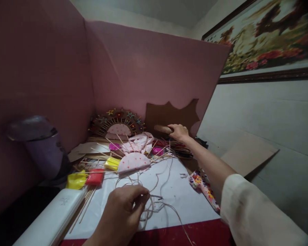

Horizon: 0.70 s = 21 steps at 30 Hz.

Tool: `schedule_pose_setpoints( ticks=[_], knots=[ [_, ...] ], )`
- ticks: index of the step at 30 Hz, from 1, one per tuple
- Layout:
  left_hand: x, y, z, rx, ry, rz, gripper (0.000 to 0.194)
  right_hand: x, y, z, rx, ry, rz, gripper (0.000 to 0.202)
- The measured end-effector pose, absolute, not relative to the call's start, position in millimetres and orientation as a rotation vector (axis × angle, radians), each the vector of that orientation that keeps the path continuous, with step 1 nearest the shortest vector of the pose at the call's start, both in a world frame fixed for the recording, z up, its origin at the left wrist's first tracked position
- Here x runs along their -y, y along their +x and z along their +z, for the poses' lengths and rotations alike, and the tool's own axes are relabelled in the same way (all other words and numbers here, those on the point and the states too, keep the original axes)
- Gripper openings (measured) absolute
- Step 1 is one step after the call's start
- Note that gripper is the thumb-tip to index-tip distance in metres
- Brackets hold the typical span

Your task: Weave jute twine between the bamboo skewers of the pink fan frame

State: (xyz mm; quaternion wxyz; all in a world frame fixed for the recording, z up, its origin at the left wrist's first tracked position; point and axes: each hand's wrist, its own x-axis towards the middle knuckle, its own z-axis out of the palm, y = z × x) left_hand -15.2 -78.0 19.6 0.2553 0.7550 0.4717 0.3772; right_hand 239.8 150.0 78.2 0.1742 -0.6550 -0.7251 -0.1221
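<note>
My left hand is in front, thumb and fingertip pinched on a thin beige cord. Loose loops of this cord spread over the white sheet around it. My right hand reaches to the back, its fingers closed around the end of a light-brown oblong piece whose kind I cannot make out. Beyond my left hand lies a half-round pad in pink dotted cloth, with thin wooden sticks fanning out from it. A small dark pointed piece shows beside my left fingertips.
Yellow and red packets and a white case lie on the left. A decorated stick fan and a jagged brown board lean at the back. A flowered glue gun-like object lies on the right.
</note>
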Motion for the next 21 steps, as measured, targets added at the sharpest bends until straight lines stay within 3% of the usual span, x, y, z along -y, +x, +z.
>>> schedule_pose_setpoints(
  ticks=[7, 11, 15, 19, 21],
  knots=[
    [73.8, -24.2, 23.3, -1.527, 2.122, 1.442, 0.03, -134.7, 212.9, 68.4, 2.048, -1.787, -0.504, 0.034],
    [69.8, -23.9, 25.6, -1.551, 2.171, 1.438, 0.033, -63.1, 209.4, 69.6, 2.14, -1.734, -0.197, 0.033],
    [65.0, -23.4, 26.3, -1.553, 2.183, 1.467, 0.03, 19.5, 203.0, 51.6, 2.58, -1.563, 0.371, 0.038],
    [60.8, -26.9, 28.0, -1.622, 2.142, 1.492, 0.02, 80.5, 188.9, 33.3, 2.654, -1.606, 0.263, 0.017],
    [58.3, -29.8, 28.7, -1.639, 2.073, 1.522, 0.019, 106.0, 184.0, 32.6, 2.737, -1.499, 0.376, 0.012]
  ],
)
